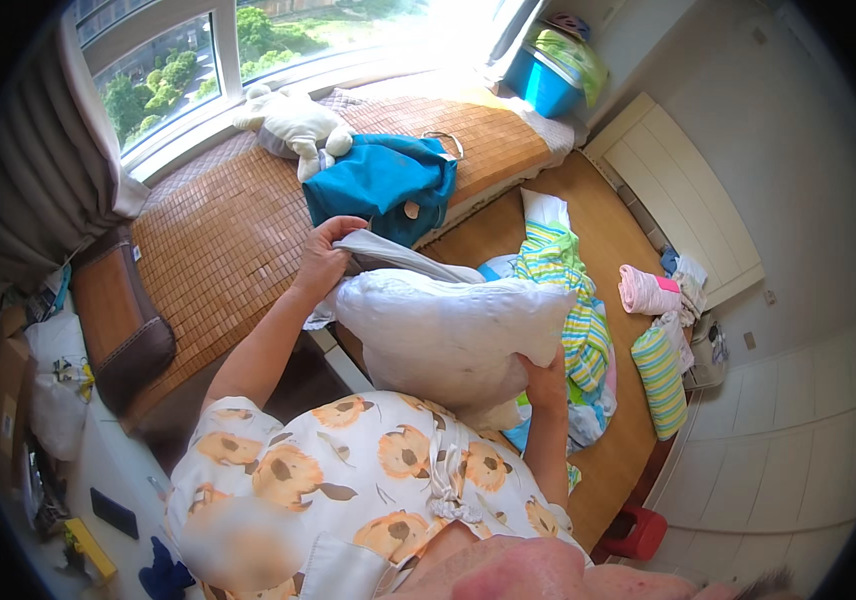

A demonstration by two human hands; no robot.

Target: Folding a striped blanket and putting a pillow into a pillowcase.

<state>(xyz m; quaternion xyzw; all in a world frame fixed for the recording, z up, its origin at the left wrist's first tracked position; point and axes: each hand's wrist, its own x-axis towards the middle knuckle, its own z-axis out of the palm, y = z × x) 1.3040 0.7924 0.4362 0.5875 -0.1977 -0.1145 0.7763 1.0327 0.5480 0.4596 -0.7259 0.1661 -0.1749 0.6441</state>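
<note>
A plump white pillow is held up in front of my body. My left hand is closed on the edge of a grey cloth, which runs along the pillow's far side. Whether that cloth wraps around the pillow or only lies against it, I cannot tell. At the pillow's lower right, my right hand grips its side, the fingers partly hidden. Just beyond the left hand lies a teal fabric bag with a pale handle.
A white stuffed toy rests beside the bag on a bamboo mat under the window. Striped bedding is bunched on a bed to the right, near a rolled striped pillow and a pink roll. A red stool stands lower right.
</note>
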